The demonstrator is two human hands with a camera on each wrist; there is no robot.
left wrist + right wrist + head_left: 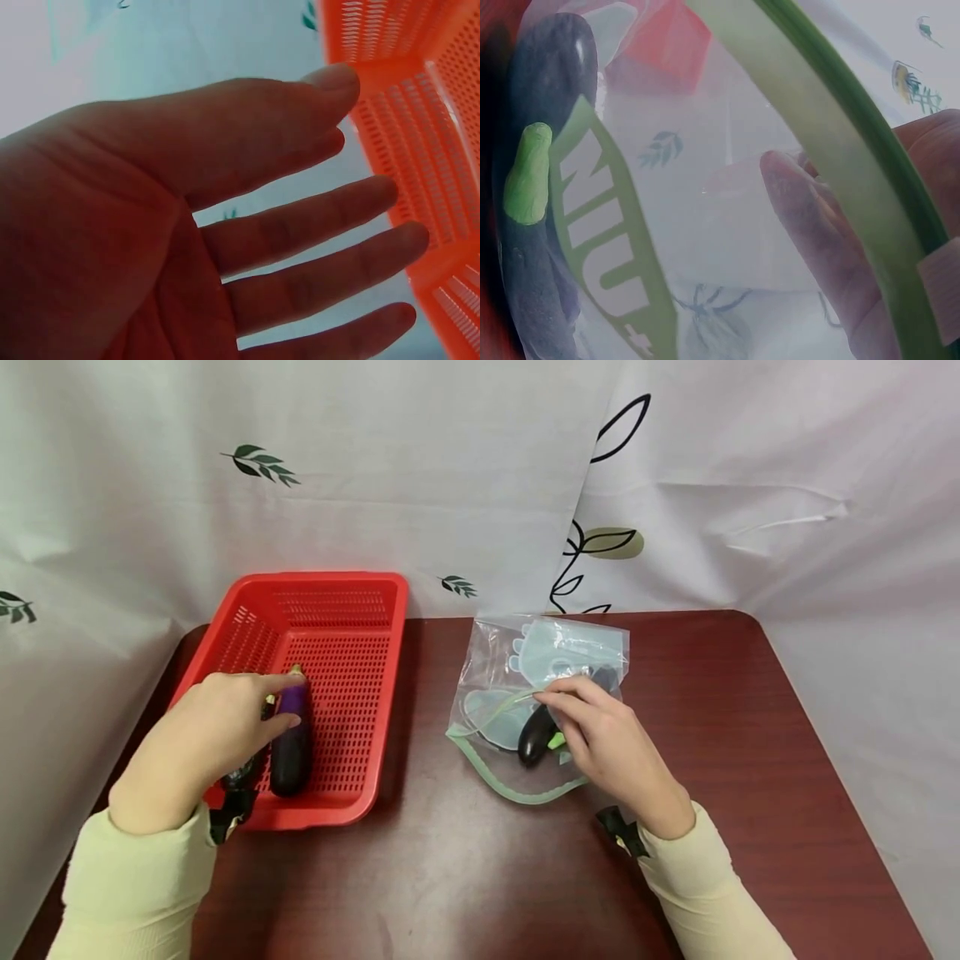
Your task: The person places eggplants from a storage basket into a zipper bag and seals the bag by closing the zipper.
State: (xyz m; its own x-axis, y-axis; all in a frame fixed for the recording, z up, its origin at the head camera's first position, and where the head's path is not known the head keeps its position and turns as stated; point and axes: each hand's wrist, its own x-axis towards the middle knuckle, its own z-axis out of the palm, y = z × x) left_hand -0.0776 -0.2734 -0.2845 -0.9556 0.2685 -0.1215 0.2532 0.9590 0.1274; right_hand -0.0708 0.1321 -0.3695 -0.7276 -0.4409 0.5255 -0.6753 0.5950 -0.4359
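My left hand (204, 727) is over the red plastic basket (392, 693), thumb and index finger spread on either side of the neck of an eggplant (291, 760). In the left wrist view its fingers (300, 225) are extended, with nothing between them. Another dark eggplant (249, 770) lies partly hidden beneath this hand. On the right, my right hand (611, 747) pinches the upper lip of a clear zip bag (487, 664) with a green strip (832, 127). The bag's mouth gapes toward me. Inside lie dark eggplants (534, 739), one with a green stem (529, 176).
A dark red-brown table (450, 868) carries the basket and bag. Behind it and along the sides hangs a white curtain (420, 468) with leaf prints. Pale blue printed shapes (573, 647) mark the bag.
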